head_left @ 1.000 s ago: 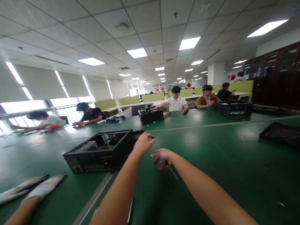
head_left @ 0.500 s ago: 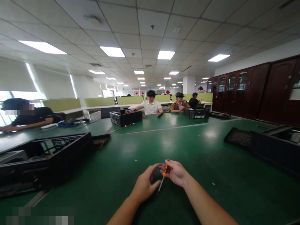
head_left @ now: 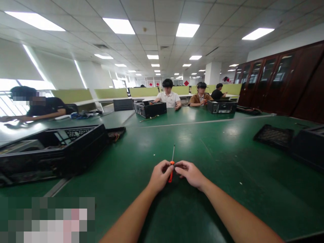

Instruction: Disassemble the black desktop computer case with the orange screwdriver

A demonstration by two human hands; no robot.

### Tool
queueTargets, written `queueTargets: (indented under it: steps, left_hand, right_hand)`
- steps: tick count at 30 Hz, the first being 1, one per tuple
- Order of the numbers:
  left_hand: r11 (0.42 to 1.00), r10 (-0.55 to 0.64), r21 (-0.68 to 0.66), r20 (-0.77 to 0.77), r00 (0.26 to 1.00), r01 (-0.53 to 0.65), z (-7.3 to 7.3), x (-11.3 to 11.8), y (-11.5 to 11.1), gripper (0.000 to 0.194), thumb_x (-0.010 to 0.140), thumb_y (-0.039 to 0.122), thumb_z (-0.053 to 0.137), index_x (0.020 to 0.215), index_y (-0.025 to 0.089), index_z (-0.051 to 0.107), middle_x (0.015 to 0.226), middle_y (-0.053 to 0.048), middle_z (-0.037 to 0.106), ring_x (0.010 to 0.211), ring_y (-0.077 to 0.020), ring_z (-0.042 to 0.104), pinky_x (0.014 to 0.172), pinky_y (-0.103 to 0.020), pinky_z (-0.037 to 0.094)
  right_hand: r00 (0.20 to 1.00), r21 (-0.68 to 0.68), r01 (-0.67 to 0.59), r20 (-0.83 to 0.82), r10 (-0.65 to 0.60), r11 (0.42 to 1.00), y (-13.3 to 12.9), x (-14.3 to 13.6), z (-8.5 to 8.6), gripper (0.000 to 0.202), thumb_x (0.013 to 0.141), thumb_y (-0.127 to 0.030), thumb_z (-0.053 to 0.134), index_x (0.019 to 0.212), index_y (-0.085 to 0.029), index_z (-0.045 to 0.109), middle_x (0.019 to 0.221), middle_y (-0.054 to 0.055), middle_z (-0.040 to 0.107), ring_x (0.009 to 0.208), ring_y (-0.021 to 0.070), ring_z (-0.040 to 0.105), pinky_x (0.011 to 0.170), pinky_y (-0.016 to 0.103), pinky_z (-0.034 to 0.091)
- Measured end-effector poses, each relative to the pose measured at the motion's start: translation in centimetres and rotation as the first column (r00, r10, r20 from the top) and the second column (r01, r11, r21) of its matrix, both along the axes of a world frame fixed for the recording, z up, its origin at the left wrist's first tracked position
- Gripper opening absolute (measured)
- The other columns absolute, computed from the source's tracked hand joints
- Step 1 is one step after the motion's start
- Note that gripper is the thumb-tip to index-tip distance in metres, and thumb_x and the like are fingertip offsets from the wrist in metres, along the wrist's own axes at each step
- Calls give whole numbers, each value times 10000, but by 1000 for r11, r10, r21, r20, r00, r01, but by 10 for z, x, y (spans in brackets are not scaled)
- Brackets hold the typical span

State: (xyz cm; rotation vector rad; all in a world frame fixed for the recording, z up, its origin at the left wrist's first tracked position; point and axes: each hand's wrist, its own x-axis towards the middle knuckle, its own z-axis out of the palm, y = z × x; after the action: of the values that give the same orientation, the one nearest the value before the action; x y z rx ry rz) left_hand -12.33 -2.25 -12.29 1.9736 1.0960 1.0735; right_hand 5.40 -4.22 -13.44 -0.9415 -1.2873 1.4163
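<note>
My left hand (head_left: 160, 175) is closed around a screwdriver (head_left: 171, 176), thumb and fingers on its orange-and-black handle. The thin metal shaft points away from me, with its tip farthest off, and the handle's end shows below my thumb. Close by on the right side of the handle is my right hand (head_left: 191, 173). Its fingers are loosely curved with the thumb apart from them, and I see nothing held in it. Whether its fingertips touch the handle I cannot tell. Both hands are above the green table (head_left: 217, 199).
An open black computer case (head_left: 83, 148) lies on the left, a detached panel (head_left: 116, 134) beside it. Another dark case (head_left: 310, 148) and a mesh-faced panel (head_left: 273, 136) are at right. Across the table, people sit near two more cases (head_left: 151, 109). One person (head_left: 48, 106) leans over the table's left side.
The screwdriver has gone from my right hand into my left and swung round, its tip now pointing away instead of toward me. My view has tilted down slightly.
</note>
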Motion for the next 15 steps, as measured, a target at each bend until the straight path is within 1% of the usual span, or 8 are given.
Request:
queueTargets:
  steps: [3, 5, 6, 7, 9, 10, 12, 15]
  left_hand:
    - [994, -97, -55, -103, 990, 92, -3, 4, -5, 291, 832, 436, 544, 769, 152, 558, 673, 9, 549, 627, -104, 503, 602, -218, 407]
    - [981, -168, -119, -130, 977, 153, -4, 7, -8, 287, 819, 443, 565, 839, 158, 577, 667, 10, 577, 596, -105, 526, 585, -223, 422]
    - [979, -178, -121, -135, 975, 162, -4, 8, -9, 293, 810, 446, 582, 882, 162, 592, 680, 8, 598, 598, -108, 541, 590, -228, 433]
    - [984, -165, -94, -137, 977, 153, -4, 8, -9, 303, 800, 444, 603, 924, 168, 609, 707, 4, 619, 619, -112, 559, 611, -235, 448]
    - [997, -78, 5, -107, 991, 79, -2, 8, -8, 308, 779, 421, 642, 972, 181, 634, 799, -9, 656, 718, -126, 600, 701, -251, 481]
    - [999, -22, 45, -68, 997, 25, -1, 6, -7, 310, 771, 404, 655, 988, 183, 636, 848, -17, 666, 773, -134, 615, 750, -261, 492]
    - [994, 80, 74, 17, 997, -81, 2, 2, -4, 334, 762, 373, 668, 1031, 181, 622, 912, -28, 668, 829, -144, 631, 811, -283, 508]
    - [979, 165, 108, 62, 984, -171, 6, -5, -1, 359, 746, 343, 686, 1058, 184, 606, 960, -35, 655, 822, -141, 630, 821, -299, 520]
  right_hand:
    - [997, 88, 72, 11, -73, 994, 0, 5, 3, 458, 737, -471, 716, 1111, -217, 640, 1027, 56, 673, 900, 194, 632, 656, 265, 479]
    - [989, 152, 140, 33, -147, 978, 2, 9, 3, 431, 774, -501, 666, 1070, -188, 671, 970, 68, 682, 835, 185, 638, 657, 275, 485]
    - [983, 174, 170, 45, -180, 970, 3, 10, 3, 415, 789, -515, 644, 1016, -171, 693, 918, 69, 685, 797, 177, 633, 661, 278, 485]
    - [976, 190, 196, 54, -210, 962, 4, 12, 3, 409, 801, -526, 623, 955, -156, 709, 869, 69, 683, 768, 170, 624, 666, 280, 484]
    - [964, 206, 240, 62, -258, 949, 6, 15, 2, 425, 825, -540, 581, 886, -142, 717, 808, 67, 670, 739, 164, 606, 664, 282, 482]
    - [957, 213, 263, 67, -282, 941, 7, 16, 2, 435, 837, -541, 560, 897, -139, 714, 799, 65, 666, 730, 162, 601, 661, 283, 482]
    - [940, 229, 301, 92, -329, 926, 9, 21, 2, 440, 847, -524, 542, 960, -131, 704, 802, 65, 668, 713, 158, 596, 668, 289, 483]
    - [916, 263, 296, 193, -351, 918, 11, 32, 1, 406, 818, -462, 587, 1003, -121, 706, 826, 82, 698, 717, 170, 610, 697, 309, 482]
